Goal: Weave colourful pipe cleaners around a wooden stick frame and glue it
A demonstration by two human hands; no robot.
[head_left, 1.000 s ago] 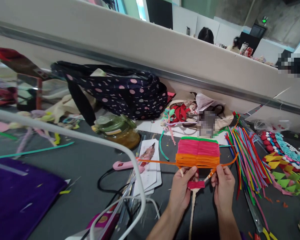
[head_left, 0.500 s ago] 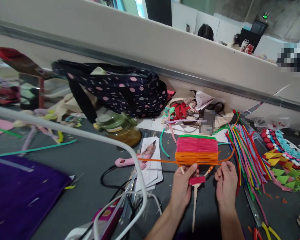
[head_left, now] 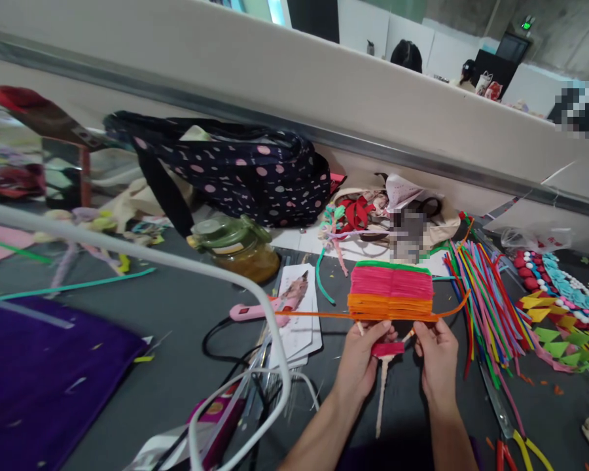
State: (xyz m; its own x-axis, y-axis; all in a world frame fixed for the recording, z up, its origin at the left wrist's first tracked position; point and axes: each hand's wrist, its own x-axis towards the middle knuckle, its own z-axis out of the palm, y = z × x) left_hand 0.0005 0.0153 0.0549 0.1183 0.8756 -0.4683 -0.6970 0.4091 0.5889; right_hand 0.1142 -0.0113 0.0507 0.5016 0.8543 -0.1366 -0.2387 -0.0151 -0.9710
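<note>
A panel of pipe cleaners (head_left: 391,282), banded green, pink and orange, is held up in front of me. My left hand (head_left: 359,360) is closed on its lower left, thumb on top, near a pale slanted strut. My right hand (head_left: 436,353) pinches the lower right corner, by the orange-and-white strut. One long orange pipe cleaner (head_left: 319,314) runs along the bottom edge, its ends sticking out on both sides, the right one curving upward. Below hangs a small dark pink piece (head_left: 389,349) with a twisted cream stem (head_left: 382,392). My fingertips are partly hidden.
To the right lie a bundle of loose pipe cleaners (head_left: 488,307) and yellow-handled scissors (head_left: 513,435). On the left are a pink hot glue gun (head_left: 250,313) over paper, a white curved tube (head_left: 216,278), a glass jar (head_left: 240,252) and a purple cloth (head_left: 44,386). A patterned bag (head_left: 235,173) stands behind.
My right hand has moved left and inward from the orange pipe cleaner's free right part to the panel's lower right corner. My left hand keeps its hold. The view has shifted slightly.
</note>
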